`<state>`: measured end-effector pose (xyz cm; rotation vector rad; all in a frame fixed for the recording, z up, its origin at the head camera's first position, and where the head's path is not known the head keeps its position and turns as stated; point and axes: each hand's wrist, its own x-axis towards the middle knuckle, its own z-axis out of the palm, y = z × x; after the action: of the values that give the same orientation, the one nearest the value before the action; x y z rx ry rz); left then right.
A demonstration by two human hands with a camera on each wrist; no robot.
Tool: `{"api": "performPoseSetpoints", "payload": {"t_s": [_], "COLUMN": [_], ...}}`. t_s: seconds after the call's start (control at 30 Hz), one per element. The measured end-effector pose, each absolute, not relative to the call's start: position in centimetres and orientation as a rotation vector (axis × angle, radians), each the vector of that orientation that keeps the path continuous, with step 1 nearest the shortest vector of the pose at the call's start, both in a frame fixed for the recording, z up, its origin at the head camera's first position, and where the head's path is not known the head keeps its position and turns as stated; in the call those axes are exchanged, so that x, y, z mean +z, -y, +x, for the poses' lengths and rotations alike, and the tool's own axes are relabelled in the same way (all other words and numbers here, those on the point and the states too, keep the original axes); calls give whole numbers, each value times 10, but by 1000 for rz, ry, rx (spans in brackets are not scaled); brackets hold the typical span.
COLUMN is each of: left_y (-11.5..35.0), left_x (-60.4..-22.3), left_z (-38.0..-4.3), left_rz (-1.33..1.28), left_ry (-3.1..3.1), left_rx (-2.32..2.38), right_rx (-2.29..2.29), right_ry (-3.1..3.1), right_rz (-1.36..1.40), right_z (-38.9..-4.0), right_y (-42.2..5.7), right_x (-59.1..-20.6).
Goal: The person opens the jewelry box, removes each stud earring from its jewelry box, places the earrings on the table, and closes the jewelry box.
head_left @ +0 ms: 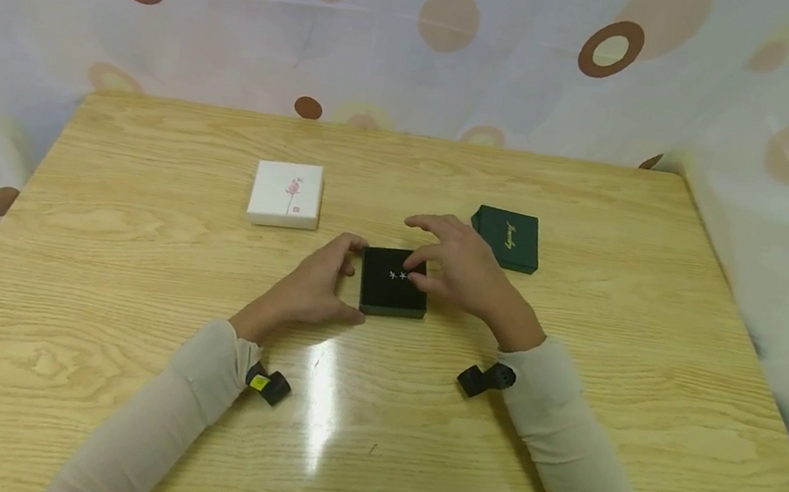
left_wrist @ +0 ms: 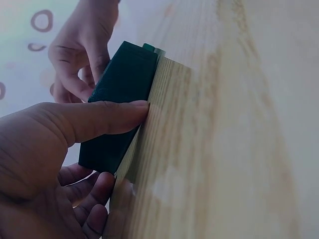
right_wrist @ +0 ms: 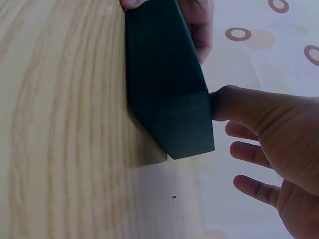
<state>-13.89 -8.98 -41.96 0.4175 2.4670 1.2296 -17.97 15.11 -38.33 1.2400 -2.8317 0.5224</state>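
Observation:
A small dark green jewelry box (head_left: 392, 311) lies uncovered on the table, lined with a black insert (head_left: 380, 265). Two small silver star-shaped earrings (head_left: 393, 275) show on the insert. My left hand (head_left: 317, 281) holds the box from its left side, thumb at the near corner and index finger at the far one. Over the box's right part is my right hand (head_left: 463, 268), its thumb and index fingertips close together beside the right star. Whether they pinch anything is hidden. In the right wrist view, the thumb (right_wrist: 239, 105) meets the box's upper edge and the other fingers are spread.
A dark green lid (head_left: 516, 242) with gold lettering lies behind the right hand. Farther left stands a white box (head_left: 285, 195) with a pink flower print. Both are on the wooden table (head_left: 137, 243), which a patterned cloth (head_left: 376, 50) borders at the back and sides.

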Motion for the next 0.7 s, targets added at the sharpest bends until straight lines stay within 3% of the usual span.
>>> {"api": "performPoseSetpoints", "payload": {"t_s": [0.7], "left_y": [90], "left_x": [-421], "left_z": [-140], "left_rz": [404], "left_ry": [-2463], "left_rx": [1229], "right_rx": [411], "right_ry": [2919], "right_rz": [1164], "right_z": [-175], "right_y": [-141], "right_x": [-388]}}
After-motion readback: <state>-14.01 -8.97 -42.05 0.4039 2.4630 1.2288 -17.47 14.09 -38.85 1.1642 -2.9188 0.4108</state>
